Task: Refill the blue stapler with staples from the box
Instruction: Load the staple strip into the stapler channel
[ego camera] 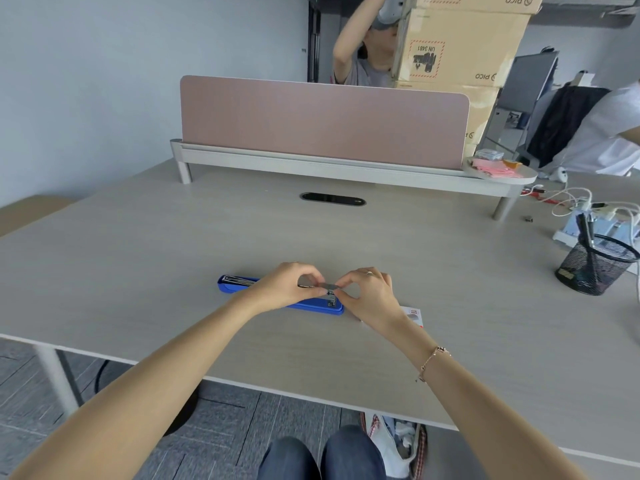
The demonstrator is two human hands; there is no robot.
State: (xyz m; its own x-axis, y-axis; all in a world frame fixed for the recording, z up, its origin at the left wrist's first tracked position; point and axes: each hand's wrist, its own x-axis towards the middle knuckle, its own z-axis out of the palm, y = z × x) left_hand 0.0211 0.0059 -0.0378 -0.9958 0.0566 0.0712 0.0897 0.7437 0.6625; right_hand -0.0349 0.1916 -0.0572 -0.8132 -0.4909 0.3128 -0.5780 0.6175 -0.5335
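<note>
Head view. The blue stapler point(242, 286) lies opened flat on the desk point(138, 244), just ahead of me at centre. Its long axis runs from about 10 o'clock to 4 o'clock, and the chrome staple channel shows at the 10 o'clock end.

My left hand point(282, 287) rests over the middle of the stapler. Its thumb and forefinger are pinched together on the left end of a thin grey strip of staples point(320, 285). My right hand point(369, 292) sits at the stapler's 4 o'clock end, thumb and forefinger likewise closed on the right end of the same strip. The strip spans the gap between the two hands, directly above the metal mechanism near the stapler's right end. I cannot tell whether the strip is touching the channel or held just above it.

The staple box point(414, 315), white with red marking, lies on the desk at 4 o'clock from the stapler, just beside my right wrist and partly hidden by it. I cannot tell whether it is open.

A bracelet point(433, 362) sits on my right forearm. A black mesh pen cup point(594, 268) stands well apart at 3 o'clock, near the right edge of the desk. A pink divider panel point(322, 123) stands upright across the far side at 12 o'clock, with stacked cardboard boxes point(460, 46) behind it at 1 o'clock.
</note>
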